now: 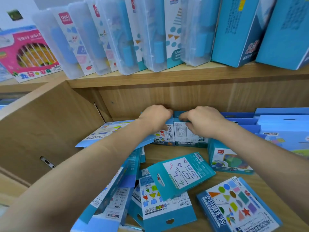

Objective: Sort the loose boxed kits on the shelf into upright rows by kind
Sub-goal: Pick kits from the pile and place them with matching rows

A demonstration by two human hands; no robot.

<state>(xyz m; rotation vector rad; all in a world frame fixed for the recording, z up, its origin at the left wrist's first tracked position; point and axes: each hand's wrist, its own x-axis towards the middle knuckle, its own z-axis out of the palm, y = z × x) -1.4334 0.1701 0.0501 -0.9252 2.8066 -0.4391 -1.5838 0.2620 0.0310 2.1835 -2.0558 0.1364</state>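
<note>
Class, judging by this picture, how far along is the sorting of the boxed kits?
Early. Done: two blue-and-white boxes stand upright against the wooden back panel. In hand: the left hand and right hand rest on their tops. Left: loose flat kits lie scattered over the shelf front.

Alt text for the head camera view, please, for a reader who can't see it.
Both hands reach to the back of a wooden shelf: the left hand and right hand rest on the tops of two upright blue boxed kits standing side by side. More blue kits lie loose and overlapping in front, and clear plastic cases line the shelf above.
</note>
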